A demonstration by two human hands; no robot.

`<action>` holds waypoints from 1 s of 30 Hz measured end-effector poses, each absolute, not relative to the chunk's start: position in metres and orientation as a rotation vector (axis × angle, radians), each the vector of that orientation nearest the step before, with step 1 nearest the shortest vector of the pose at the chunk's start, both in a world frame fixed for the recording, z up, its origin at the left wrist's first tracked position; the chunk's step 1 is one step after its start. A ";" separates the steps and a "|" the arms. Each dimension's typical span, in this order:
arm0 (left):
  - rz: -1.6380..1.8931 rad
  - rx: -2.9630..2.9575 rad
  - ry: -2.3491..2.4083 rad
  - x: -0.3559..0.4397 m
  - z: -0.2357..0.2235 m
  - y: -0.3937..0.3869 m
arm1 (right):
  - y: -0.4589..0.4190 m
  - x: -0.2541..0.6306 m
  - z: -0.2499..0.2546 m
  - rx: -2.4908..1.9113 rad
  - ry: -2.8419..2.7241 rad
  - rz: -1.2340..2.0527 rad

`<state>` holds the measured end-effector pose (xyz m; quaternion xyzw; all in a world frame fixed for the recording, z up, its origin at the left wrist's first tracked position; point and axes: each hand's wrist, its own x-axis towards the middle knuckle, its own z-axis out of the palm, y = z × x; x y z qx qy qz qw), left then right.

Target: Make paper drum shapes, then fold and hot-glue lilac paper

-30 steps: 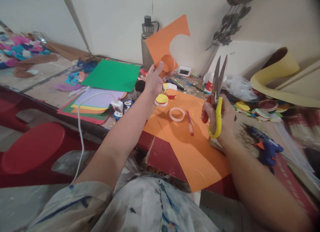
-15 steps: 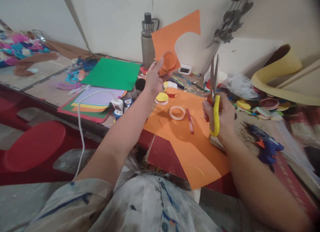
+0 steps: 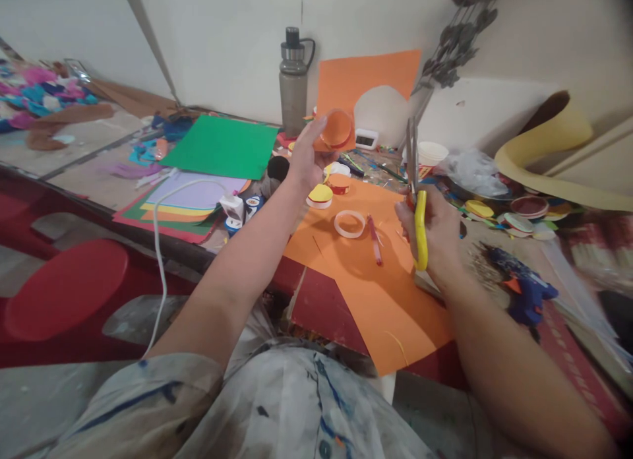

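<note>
My left hand (image 3: 307,157) is closed on a piece of orange paper (image 3: 341,76) with a round notch cut from one side. A thin ring (image 3: 337,129) lies against that paper, held by the same hand. In my right hand (image 3: 438,228) is a pair of scissors (image 3: 420,228) with a yellow handle, blades pointing up and looking nearly closed. Below, on a large orange sheet (image 3: 390,314), are a pale ring (image 3: 349,225) and a red pen (image 3: 375,241). Small round pieces, one yellow-topped (image 3: 320,196) and one orange-topped (image 3: 339,183), sit near my left wrist.
A grey bottle (image 3: 293,90) stands by the wall, near a green sheet (image 3: 222,146) and stacked coloured paper (image 3: 182,198). To the right lie a blue glue gun (image 3: 531,291), a white cup (image 3: 431,154) and a curled yellow sheet (image 3: 544,169). A white cable (image 3: 157,268) hangs over the table edge.
The notched orange paper has turned clockwise and shifted right in my left hand, uncovering the bottle. The scissors have turned and moved slightly left, their blades coming together.
</note>
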<state>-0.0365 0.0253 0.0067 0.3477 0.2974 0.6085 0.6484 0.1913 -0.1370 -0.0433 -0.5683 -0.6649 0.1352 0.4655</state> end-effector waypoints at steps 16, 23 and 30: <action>1.150 0.839 0.582 -0.032 0.006 0.012 | -0.129 0.187 -0.034 -1.525 -1.633 0.339; 1.029 0.936 0.453 -0.014 -0.002 -0.002 | -0.130 0.186 -0.034 -1.476 -1.571 0.422; 0.978 0.928 0.443 -0.005 -0.001 -0.014 | -0.130 0.186 -0.037 -1.432 -1.543 0.454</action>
